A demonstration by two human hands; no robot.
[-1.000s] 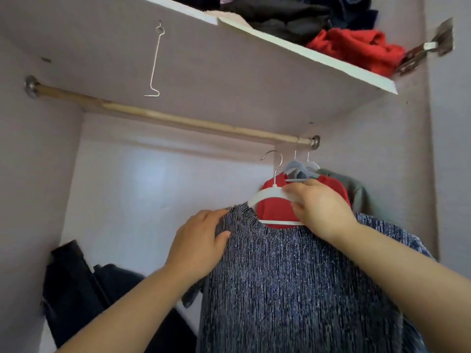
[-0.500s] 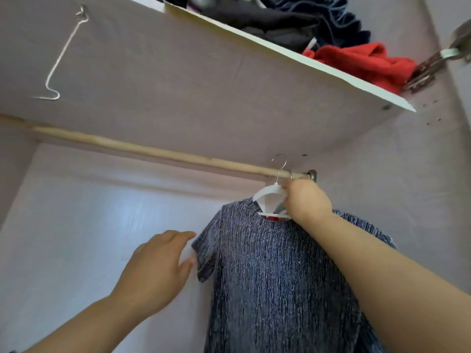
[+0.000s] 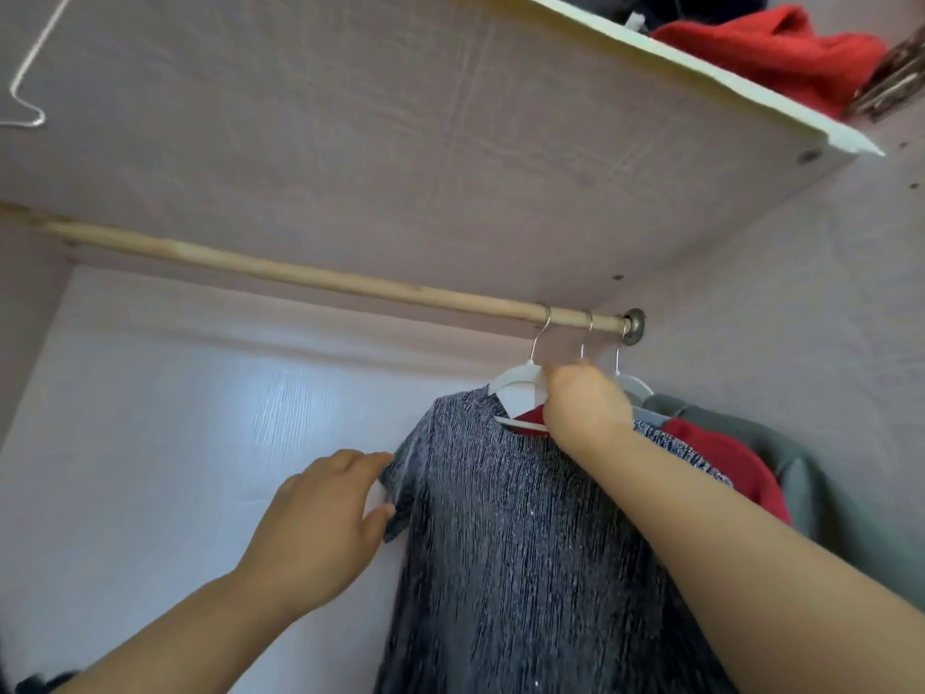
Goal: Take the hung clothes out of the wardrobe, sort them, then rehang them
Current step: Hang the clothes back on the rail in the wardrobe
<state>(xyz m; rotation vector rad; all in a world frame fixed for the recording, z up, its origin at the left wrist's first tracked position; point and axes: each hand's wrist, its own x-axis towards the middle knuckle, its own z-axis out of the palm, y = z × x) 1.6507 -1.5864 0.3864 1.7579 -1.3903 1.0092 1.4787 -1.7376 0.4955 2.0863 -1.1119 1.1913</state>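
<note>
Head view: right hand (image 3: 585,413) is gripping white hanger (image 3: 515,380) at frame centre; left hand (image 3: 320,528), fingers relaxed, is touching grey top (image 3: 500,543); wooden rod (image 3: 300,278) is running beneath shelf (image 3: 400,117)

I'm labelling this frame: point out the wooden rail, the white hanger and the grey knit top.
wooden rail (image 3: 325,277), head view, bare middle of rod.
white hanger (image 3: 518,380), head view, its left shoulder.
grey knit top (image 3: 525,543), head view, front panel.
</note>
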